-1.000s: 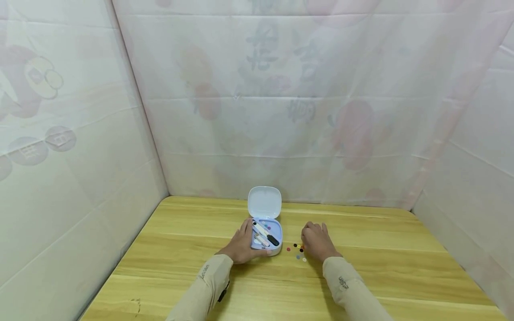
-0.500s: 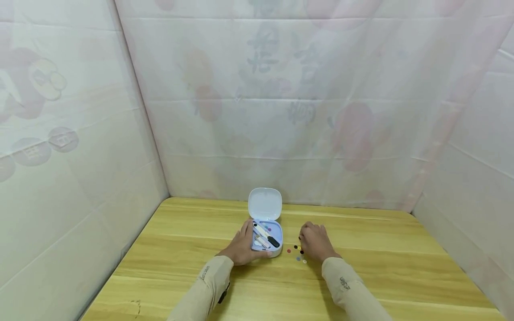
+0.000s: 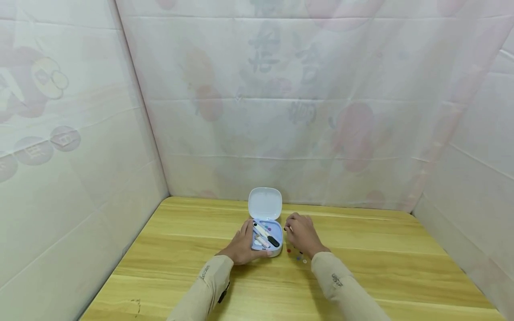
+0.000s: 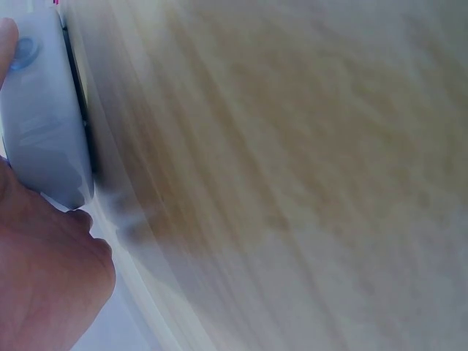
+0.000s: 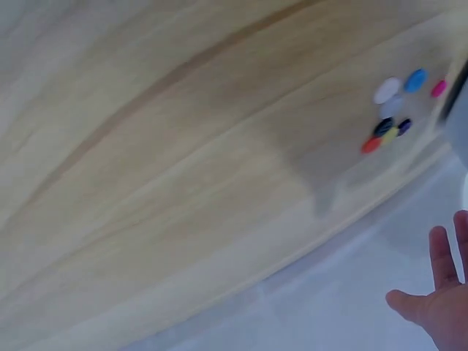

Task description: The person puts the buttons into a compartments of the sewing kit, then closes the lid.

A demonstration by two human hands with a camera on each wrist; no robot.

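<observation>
The small open case [image 3: 266, 236], lid raised, is gripped at its left side by the left hand [image 3: 241, 245] near the wooden table's [image 3: 180, 267] middle. Beside its right edge the right hand [image 3: 302, 232] is raised with curled fingers; whether anything is pinched cannot be told. Coloured buttons [image 5: 391, 117], half hidden from the head camera, are shown clearly by the right wrist view.

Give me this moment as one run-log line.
left hand: holds case, lid open | right hand: lifted beside case, pinching something small and dark | buttons: loose on table
</observation>
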